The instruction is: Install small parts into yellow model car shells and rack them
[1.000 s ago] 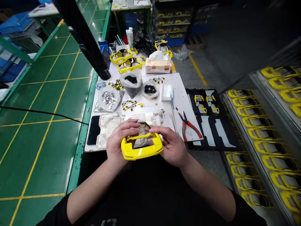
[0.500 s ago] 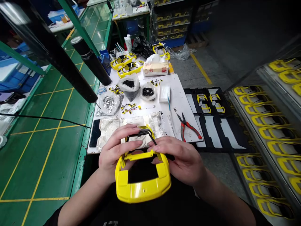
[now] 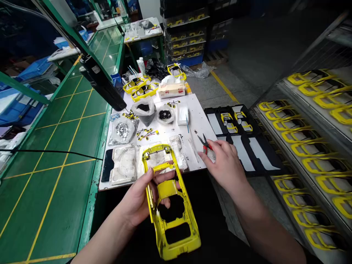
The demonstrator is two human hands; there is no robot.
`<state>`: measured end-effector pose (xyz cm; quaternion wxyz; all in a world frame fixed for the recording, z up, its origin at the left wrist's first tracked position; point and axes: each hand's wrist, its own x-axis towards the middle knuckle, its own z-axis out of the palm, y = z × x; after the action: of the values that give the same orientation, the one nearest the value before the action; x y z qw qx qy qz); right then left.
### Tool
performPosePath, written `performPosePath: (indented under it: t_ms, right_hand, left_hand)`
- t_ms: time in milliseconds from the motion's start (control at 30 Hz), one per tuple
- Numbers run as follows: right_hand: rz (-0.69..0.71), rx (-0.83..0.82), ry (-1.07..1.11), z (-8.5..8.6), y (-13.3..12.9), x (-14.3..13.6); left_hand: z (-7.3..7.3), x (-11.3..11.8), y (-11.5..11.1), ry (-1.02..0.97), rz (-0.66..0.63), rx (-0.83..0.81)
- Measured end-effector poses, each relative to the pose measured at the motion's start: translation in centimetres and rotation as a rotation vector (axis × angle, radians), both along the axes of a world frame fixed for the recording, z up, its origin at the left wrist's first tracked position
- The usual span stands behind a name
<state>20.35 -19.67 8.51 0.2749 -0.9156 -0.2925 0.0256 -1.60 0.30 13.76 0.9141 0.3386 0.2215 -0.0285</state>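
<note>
A long yellow plastic frame (image 3: 189, 209) with several openings is held over the table's front edge by my left hand (image 3: 143, 194), whose fingers pass behind and through it. Its inner side faces up. My right hand (image 3: 225, 165) reaches over the red-handled pliers (image 3: 205, 143), fingers bent around the handles; the black jaws point away. White plaster-like blocks (image 3: 123, 165) lie beyond the frame, next to a dark phone (image 3: 107, 165). Thin tweezers (image 3: 193, 149) lie left of the pliers.
Bags of small black parts (image 3: 165, 114) and silvery pieces (image 3: 123, 131) stand mid-table, near a tissue box (image 3: 172, 89). A green conveyor (image 3: 79, 132) runs at the left. Racks of yellow frames (image 3: 310, 149) and a black tray (image 3: 249, 172) are at the right.
The yellow frame has been turned over and now shows its inner side. My right hand has let go of it and moved right to the pliers. The view has shifted slightly.
</note>
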Motion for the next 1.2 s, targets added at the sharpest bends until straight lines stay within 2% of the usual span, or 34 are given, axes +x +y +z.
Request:
performPosePath:
  t_ms: [100, 167, 367, 533, 633, 700, 833, 933, 1033, 1200]
  right_hand:
    - [-0.028, -0.160, 0.038, -2.4, -1.4, 1.4]
    - [-0.027, -0.239, 0.060, -3.1, -2.3, 1.5]
    - [-0.016, -0.385, 0.073, -2.2, -3.2, -0.3]
    - [-0.053, -0.419, 0.081, -1.8, -3.8, -1.9]
    - [-0.070, -0.379, 0.174, -1.9, -4.7, -2.4]
    - [-0.020, -0.307, 0.266, -1.6, -5.3, -3.0]
    - [0.172, -0.047, 0.438, 0.2, -5.6, -5.1]
    - [0.223, 0.127, 0.527, 1.8, -4.6, -6.5]
    - [0.212, 0.123, 0.524, 2.7, -3.2, -7.0]
    - [0.234, 0.156, 0.511, 2.9, -1.5, -7.0]
  left_hand:
    - [-0.6, -0.6, -0.2, 0.068, -0.053, -0.126]
    - [-1.0, -1.0, -0.2, 0.046, -0.061, -0.153]
    - [-1.8, -0.8, -1.4, -0.051, -0.004, -0.131]
    - [-2.1, -0.4, -2.3, -0.043, 0.054, -0.080]
    - [-2.7, -0.4, -2.2, -0.059, 0.100, -0.026]
    - [-3.0, -0.5, -2.0, -0.039, 0.107, 0.014]
    - [-2.8, -0.7, -1.6, -0.045, 0.061, 0.073]
    - [-2.4, -0.6, -1.5, -0.075, 0.055, 0.157]
    - [-2.1, -0.7, -1.5, -0.048, 0.064, 0.236]
    - [-1.6, -0.8, -1.8, -0.014, 0.068, 0.326]
